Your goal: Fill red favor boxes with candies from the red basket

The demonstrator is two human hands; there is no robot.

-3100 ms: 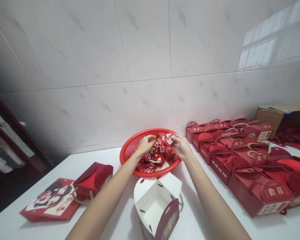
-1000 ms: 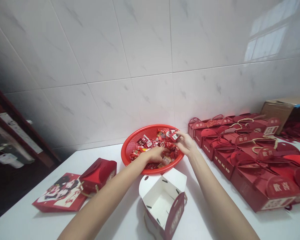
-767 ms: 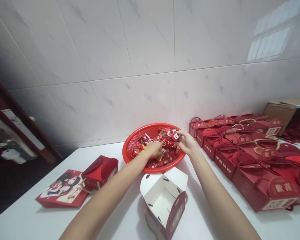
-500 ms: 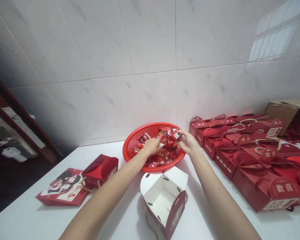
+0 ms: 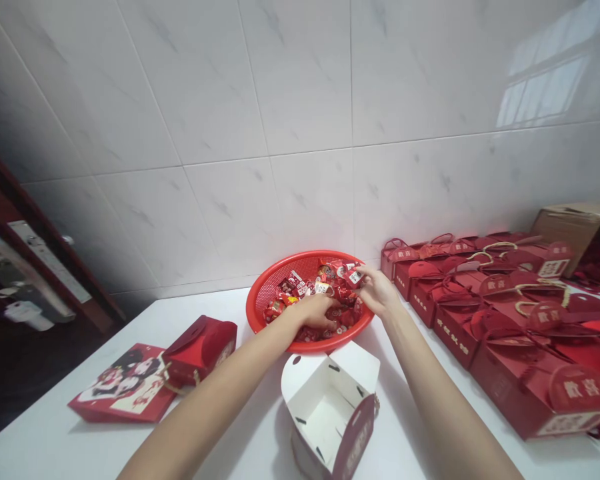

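A red plastic basket [image 5: 266, 275] holds a heap of red-wrapped candies [image 5: 300, 285]. Inside it, my left hand [image 5: 319, 312] lies palm down on the candies, fingers reaching forward and partly hidden among the wrappers. At the basket's right rim, my right hand [image 5: 376, 289] pinches a red candy packet [image 5: 354, 275] with a white label. Right in front of the basket stands an open gift box [image 5: 325, 417], white inside and dark red outside, with its flaps up and nothing visible inside.
Rows of closed red gift boxes [image 5: 505, 373] fill the right side of the white table [image 5: 260, 427]. Behind them is a cardboard box [image 5: 560, 230]. On the left are a small red box [image 5: 200, 350] and a flat printed red box [image 5: 125, 383]. A tiled wall [image 5: 220, 220] stands behind.
My left hand has shifted right and toward me within the basket, and its fingers have spread lower over the candies. The right hand still holds the packet near the rim.
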